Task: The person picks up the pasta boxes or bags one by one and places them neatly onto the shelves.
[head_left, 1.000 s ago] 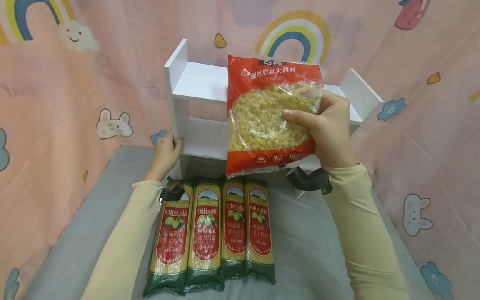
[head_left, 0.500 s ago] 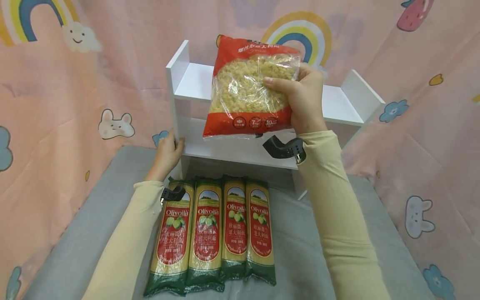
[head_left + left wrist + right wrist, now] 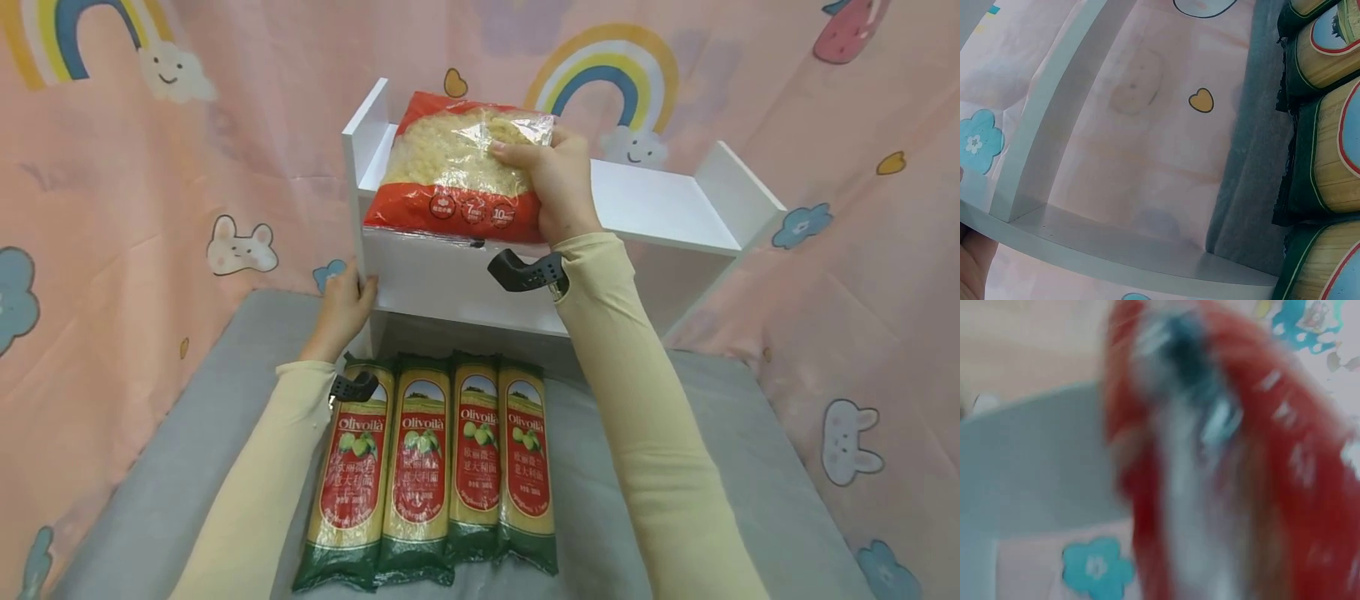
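Pasta bag (image 3: 450,171) lowered onto shelf (image 3: 660,208), right hand (image 3: 551,183) gripping it, left hand (image 3: 345,304) clasping shelf's side

Spaghetti packs (image 3: 438,467) on grey mat (image 3: 187,433)

Pasta bag (image 3: 450,179) fills the top shelf's (image 3: 660,204) left (right half bare).

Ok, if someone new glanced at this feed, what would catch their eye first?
Probably the red bag of fusilli pasta, which the right hand grips at the left end of the white shelf unit's top shelf. Next, the four Olivoila spaghetti packs lying side by side on the grey mat below, and the left hand holding the shelf's left side panel.
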Demonstrator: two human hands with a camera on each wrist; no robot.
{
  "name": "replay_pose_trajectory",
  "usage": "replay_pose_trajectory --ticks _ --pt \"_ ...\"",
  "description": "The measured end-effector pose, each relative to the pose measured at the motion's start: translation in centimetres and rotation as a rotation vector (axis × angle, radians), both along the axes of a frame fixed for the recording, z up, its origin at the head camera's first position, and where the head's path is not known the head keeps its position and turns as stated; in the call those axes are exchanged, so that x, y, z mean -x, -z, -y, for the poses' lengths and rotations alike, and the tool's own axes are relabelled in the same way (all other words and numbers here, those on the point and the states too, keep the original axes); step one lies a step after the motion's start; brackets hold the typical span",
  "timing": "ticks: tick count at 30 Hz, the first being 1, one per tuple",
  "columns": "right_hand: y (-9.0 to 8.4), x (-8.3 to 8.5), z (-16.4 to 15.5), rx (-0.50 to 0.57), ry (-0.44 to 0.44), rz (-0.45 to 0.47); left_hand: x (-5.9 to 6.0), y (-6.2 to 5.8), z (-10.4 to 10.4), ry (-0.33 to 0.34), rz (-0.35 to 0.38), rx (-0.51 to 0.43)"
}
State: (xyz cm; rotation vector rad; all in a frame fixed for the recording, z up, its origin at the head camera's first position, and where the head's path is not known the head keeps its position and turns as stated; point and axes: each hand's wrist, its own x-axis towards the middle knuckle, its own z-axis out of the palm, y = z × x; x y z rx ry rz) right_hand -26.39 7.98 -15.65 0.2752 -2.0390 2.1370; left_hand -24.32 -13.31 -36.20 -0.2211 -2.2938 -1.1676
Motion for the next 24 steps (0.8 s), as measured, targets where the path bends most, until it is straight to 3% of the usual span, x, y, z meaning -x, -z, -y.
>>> replay_pose_trajectory --ticks 5,10,14,24 --pt "0.1 0.3 0.5 -0.191 -0.036 0.033 0.0 -0.1 0.1 0.006 -0.005 -0.005" --pt "0.1 0.2 0.5 -0.307 -0.048 0.03 0.0 -0.3 0.2 0.008 0.024 -0.009" --pt "0.0 0.1 0.8 -0.361 -0.014 0.044 0.0 -0.2 0.3 0.004 0.034 -0.012" --pt "-0.5 0.8 1.5 -0.381 0.063 0.147 -0.1 -0.3 0.6 0.003 0.036 0.002"
